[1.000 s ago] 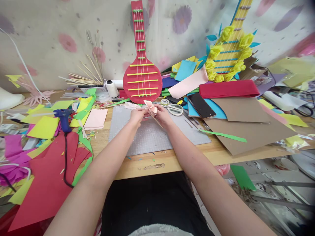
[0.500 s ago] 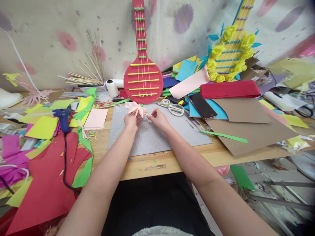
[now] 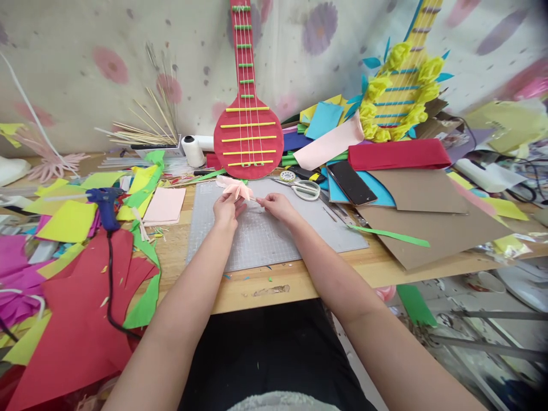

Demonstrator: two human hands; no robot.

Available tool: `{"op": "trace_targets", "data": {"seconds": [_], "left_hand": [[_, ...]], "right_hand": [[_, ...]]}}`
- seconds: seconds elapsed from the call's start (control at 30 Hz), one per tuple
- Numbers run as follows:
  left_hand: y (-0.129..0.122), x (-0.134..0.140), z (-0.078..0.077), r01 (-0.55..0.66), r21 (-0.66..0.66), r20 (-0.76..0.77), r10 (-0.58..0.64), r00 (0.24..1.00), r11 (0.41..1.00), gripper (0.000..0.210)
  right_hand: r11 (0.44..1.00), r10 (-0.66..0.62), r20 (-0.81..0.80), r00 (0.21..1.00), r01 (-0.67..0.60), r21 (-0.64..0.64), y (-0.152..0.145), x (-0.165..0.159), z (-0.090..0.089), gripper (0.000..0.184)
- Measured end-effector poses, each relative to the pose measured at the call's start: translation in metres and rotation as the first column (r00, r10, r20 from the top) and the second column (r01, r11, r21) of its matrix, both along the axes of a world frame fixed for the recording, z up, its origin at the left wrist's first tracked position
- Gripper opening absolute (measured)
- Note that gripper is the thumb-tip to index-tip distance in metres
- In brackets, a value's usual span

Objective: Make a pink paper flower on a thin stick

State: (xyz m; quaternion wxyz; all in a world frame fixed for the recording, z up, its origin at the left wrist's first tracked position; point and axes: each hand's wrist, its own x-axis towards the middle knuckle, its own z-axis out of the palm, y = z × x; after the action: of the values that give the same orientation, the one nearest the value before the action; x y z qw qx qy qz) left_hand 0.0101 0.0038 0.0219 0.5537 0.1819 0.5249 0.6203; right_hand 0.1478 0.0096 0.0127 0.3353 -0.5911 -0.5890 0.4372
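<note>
A pale pink paper flower (image 3: 238, 189) is held over the cutting mat (image 3: 274, 242) by my left hand (image 3: 226, 211), its fingers closed around the base. My right hand (image 3: 276, 205) pinches the end of a thin stick (image 3: 256, 200) that runs from the flower's underside. Most of the stick is hidden by my fingers. Just beyond the hands stands a red paper instrument (image 3: 249, 137) with yellow bars and white strings. Scissors (image 3: 306, 190) lie to the right of my right hand.
On the left are a blue glue gun (image 3: 107, 205), red paper (image 3: 85, 302), green strips and pink paper squares (image 3: 165, 205). Rightward lie a phone (image 3: 351, 182), brown card (image 3: 432, 234) and a red roll (image 3: 398, 154). A yellow flowered instrument (image 3: 398, 91) leans at the back.
The flower has tipped slightly in my left hand, and its petals look more bunched. My right hand has shifted very little. The whole view has moved slightly.
</note>
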Motion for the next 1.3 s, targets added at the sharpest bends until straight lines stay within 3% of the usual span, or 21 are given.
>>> {"op": "trace_targets", "data": {"seconds": [0.33,0.6,0.93,1.07,1.2,1.3], "left_hand": [[0.003,-0.005,0.005,0.017,-0.076,0.138,-0.007,0.99,0.997,0.007],[-0.005,0.003,0.006,-0.01,-0.031,0.02,0.011,1.0,0.999,0.005],[-0.006,0.003,0.007,-0.04,-0.025,-0.039,0.039,0.998,0.999,0.004],[-0.008,0.003,0.007,-0.06,-0.008,-0.075,0.059,0.995,0.998,0.005],[-0.008,0.002,0.007,0.017,-0.025,-0.091,-0.019,0.996,1.0,0.006],[-0.008,0.003,0.006,0.043,-0.051,-0.125,-0.049,0.991,0.998,0.007]], "right_hand": [[0.999,0.039,0.024,0.999,-0.038,-0.03,-0.002,-0.003,0.004,0.033],[0.999,0.01,0.083,0.996,-0.006,-0.049,0.0,0.001,0.003,0.036],[0.983,0.136,0.04,0.99,-0.13,-0.127,-0.009,-0.001,0.012,0.037],[0.975,0.098,-0.152,0.984,-0.126,-0.182,-0.012,-0.002,0.019,0.028],[0.958,0.011,-0.523,0.852,-0.159,-0.238,-0.008,0.002,0.018,0.009],[0.954,-0.015,-0.609,0.793,-0.171,-0.246,-0.002,0.006,0.012,0.021]]}}
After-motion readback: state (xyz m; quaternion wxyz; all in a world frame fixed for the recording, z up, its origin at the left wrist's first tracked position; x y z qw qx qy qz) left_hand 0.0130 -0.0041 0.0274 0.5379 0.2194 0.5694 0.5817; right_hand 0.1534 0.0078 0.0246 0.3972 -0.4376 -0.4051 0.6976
